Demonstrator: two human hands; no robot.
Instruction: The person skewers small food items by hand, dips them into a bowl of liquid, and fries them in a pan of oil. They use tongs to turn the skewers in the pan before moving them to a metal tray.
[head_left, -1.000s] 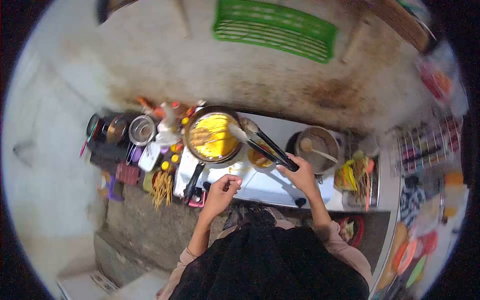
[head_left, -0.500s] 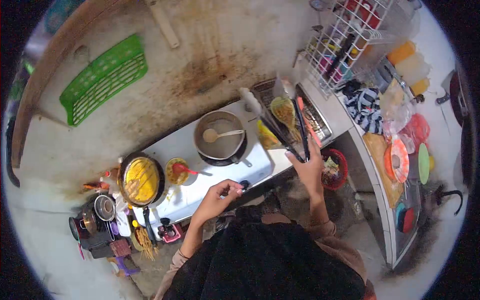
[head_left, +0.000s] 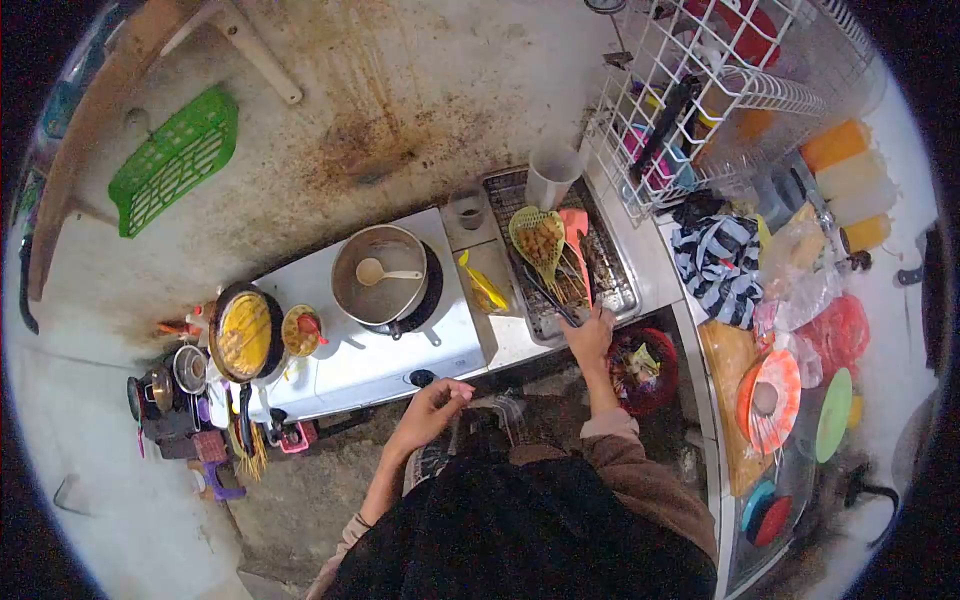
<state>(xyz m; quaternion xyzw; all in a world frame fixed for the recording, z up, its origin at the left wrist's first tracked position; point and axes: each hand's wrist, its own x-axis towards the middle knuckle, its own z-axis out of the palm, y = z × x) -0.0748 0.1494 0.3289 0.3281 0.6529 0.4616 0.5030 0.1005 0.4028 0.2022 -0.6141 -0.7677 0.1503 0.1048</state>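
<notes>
My right hand [head_left: 590, 338] is closed on the handle end of a black utensil [head_left: 545, 290], at the front edge of a metal tray [head_left: 625, 285]. On that tray lie a yellow-green slotted strainer [head_left: 538, 240] with food pieces in it and an orange spatula [head_left: 575, 228]. In front of the stove [head_left: 400, 365], my left hand [head_left: 435, 408] has its thumb and fingertips together; anything between them is too small to make out. A pot [head_left: 380, 275] with a ladle in it sits on the right burner, and a pan [head_left: 246, 335] holding yellow food on the left.
A red basket [head_left: 672, 375] with scraps stands below the counter, right of my right hand. A white wire rack [head_left: 640, 190] rises at the back right. Orange bowls [head_left: 783, 385] and a green plate [head_left: 833, 415] are on the right. A small bowl [head_left: 300, 332] sits beside the pan.
The view has shifted right. My right hand and the black utensil have come down to the tray's front edge; the utensil was raised over it before. My left hand stays near the stove's front.
</notes>
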